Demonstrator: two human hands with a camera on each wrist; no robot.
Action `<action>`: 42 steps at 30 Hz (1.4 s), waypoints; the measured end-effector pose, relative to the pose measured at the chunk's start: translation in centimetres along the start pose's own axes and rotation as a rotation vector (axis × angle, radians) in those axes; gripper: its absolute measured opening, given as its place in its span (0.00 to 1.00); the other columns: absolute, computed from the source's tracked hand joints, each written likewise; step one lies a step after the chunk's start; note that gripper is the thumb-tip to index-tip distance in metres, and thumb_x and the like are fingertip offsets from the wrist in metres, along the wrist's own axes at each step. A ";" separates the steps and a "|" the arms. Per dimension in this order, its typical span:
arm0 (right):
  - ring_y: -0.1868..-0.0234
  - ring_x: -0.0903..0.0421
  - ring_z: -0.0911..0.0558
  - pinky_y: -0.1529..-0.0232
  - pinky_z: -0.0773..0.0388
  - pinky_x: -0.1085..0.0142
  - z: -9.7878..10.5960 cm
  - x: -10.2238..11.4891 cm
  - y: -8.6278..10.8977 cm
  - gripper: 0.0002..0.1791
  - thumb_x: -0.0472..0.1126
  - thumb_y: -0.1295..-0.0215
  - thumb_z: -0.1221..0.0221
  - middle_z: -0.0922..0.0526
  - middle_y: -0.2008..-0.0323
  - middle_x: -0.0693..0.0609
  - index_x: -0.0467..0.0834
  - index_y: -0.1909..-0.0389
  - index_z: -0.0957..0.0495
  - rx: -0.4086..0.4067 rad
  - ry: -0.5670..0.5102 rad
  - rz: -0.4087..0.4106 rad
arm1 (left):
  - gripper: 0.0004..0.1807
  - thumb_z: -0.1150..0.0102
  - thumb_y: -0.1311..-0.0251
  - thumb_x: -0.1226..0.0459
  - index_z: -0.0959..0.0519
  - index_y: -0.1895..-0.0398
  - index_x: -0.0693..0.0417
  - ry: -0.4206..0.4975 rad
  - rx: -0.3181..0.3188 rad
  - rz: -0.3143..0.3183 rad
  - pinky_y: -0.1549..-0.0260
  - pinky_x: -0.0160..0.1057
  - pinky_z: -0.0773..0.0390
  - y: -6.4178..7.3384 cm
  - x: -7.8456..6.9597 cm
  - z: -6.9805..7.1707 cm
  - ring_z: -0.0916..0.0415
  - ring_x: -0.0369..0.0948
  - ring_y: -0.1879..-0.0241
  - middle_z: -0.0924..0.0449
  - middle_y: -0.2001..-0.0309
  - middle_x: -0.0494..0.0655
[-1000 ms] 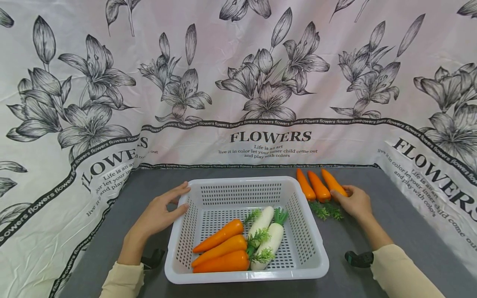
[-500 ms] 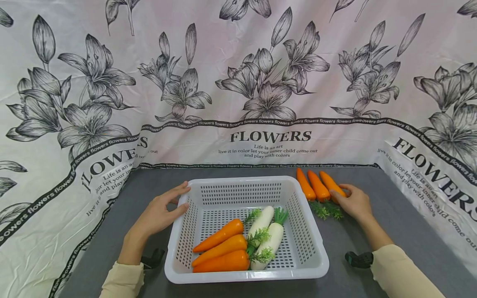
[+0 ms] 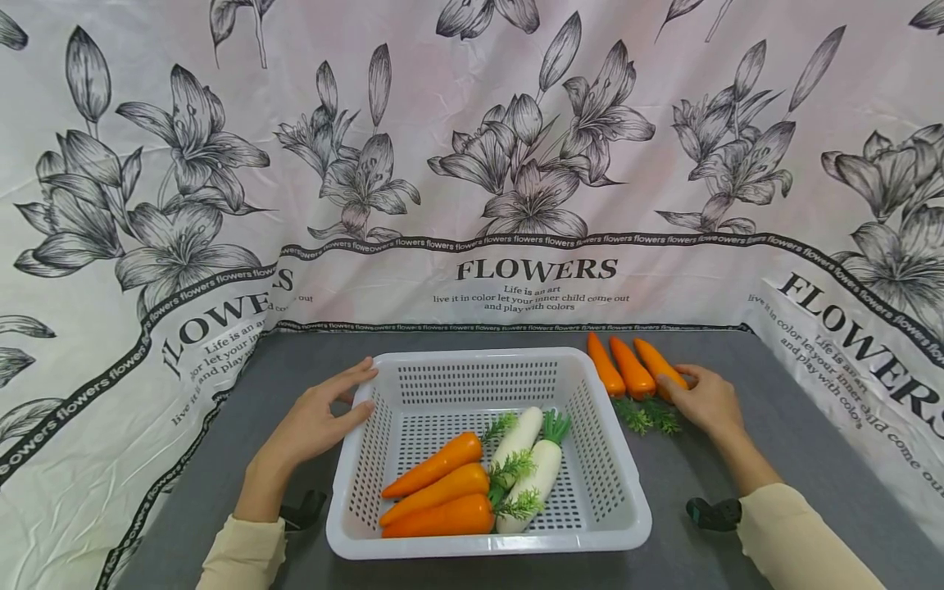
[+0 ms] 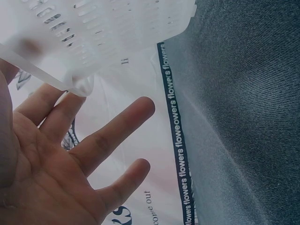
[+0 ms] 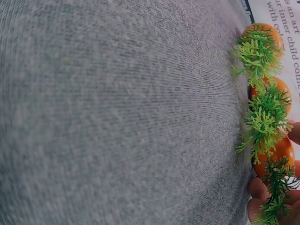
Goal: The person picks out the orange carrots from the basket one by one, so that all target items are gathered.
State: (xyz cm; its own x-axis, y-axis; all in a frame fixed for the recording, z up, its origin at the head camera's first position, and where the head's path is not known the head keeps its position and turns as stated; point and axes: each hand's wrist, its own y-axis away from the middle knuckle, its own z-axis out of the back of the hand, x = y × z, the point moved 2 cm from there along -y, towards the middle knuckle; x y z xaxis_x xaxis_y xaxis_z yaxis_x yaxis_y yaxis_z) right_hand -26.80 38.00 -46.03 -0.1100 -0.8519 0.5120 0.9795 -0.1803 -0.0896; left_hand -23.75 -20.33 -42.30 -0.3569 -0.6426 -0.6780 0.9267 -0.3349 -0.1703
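My right hand (image 3: 708, 401) holds the rightmost orange carrot (image 3: 656, 360) of a row of three by its thick, leafy end. Beside it lie two more carrots (image 3: 632, 369). The right wrist view catches fingertips (image 5: 257, 187) against the held carrot (image 5: 284, 151), partly hidden by green leaves. My left hand (image 3: 313, 426) rests on the left rim of a white perforated basket (image 3: 479, 356). Its fingers are mostly straight in the left wrist view, two of them reaching past the basket corner (image 4: 83, 86). Three carrots (image 3: 442, 493) and two white radishes (image 3: 544, 475) lie in the basket.
The basket stands on a dark grey cloth-covered table (image 3: 782, 426). Behind and at both sides hangs a white curtain (image 3: 354, 287) printed with flowers and lettering. Carrot tops (image 3: 649, 415) lie close to the basket's right wall.
The held carrot shifts very slightly, its tip moving a little left beside the others. Both hands stay almost where they were, and the basket's contents look the same.
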 end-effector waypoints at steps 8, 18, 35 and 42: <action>0.57 0.36 0.16 0.65 0.20 0.50 0.2 0.0 -0.1 0.42 0.66 0.27 0.49 0.18 0.47 0.27 0.33 0.32 0.29 0.020 0.025 -0.020 | 0.31 0.40 0.30 0.49 0.30 0.25 0.43 -0.010 0.002 0.012 0.67 0.33 0.18 0.0 -0.1 0.1 0.21 0.46 0.49 0.42 0.20 0.40; 0.54 0.34 0.17 0.61 0.20 0.47 0.3 0.2 -0.2 0.42 0.66 0.27 0.50 0.19 0.45 0.26 0.32 0.33 0.28 0.050 0.030 -0.024 | 0.31 0.40 0.30 0.50 0.30 0.25 0.44 -0.009 0.004 0.005 0.67 0.33 0.18 -0.1 0.1 0.0 0.21 0.47 0.49 0.42 0.20 0.41; 0.51 0.32 0.18 0.60 0.20 0.44 1.3 0.8 -0.4 0.44 0.66 0.27 0.51 0.21 0.44 0.25 0.30 0.32 0.30 0.010 0.035 0.047 | 0.31 0.40 0.30 0.51 0.30 0.25 0.45 -0.002 0.008 0.005 0.67 0.32 0.18 -0.1 -0.1 0.1 0.21 0.47 0.48 0.42 0.20 0.42; 0.49 0.31 0.20 0.59 0.23 0.40 3.0 3.5 -0.8 0.41 0.65 0.27 0.48 0.20 0.43 0.27 0.32 0.33 0.27 -0.090 0.098 0.142 | 0.31 0.39 0.30 0.51 0.30 0.25 0.45 -0.007 0.006 0.000 0.67 0.32 0.18 -0.1 -0.1 0.1 0.21 0.46 0.49 0.42 0.20 0.43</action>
State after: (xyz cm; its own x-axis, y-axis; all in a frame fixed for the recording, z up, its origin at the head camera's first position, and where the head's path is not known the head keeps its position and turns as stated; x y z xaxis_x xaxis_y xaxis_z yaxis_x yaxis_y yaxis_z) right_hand -27.47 36.63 -41.54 0.0079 -0.9151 0.4032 0.9678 -0.0945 -0.2334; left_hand -23.82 -20.34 -42.19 -0.3579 -0.6476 -0.6727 0.9260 -0.3392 -0.1661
